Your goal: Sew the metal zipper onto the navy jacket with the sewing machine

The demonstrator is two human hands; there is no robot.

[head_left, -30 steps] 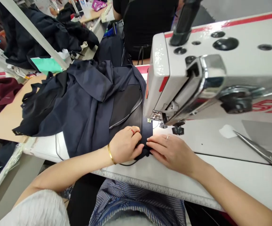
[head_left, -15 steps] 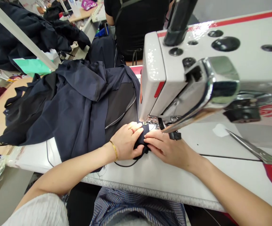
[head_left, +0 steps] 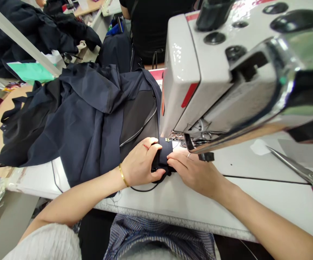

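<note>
Near the surface's front edge, our left hand [head_left: 140, 162] and right hand [head_left: 192, 169] pinch the soft, light navy folded fabric band [head_left: 164, 156], beside the white sewing machine [head_left: 226, 72]; we judge its limp edges the best grip.

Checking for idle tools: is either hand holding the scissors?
No: the scissors lie alone on the table, while both hands pinch the navy fabric by the sewing machine.

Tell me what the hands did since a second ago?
Both hands slid the folded navy strip forward, close under the sewing machine head. The left hand and right hand kept pinching it throughout. The navy jacket and scissors stayed put.
</note>
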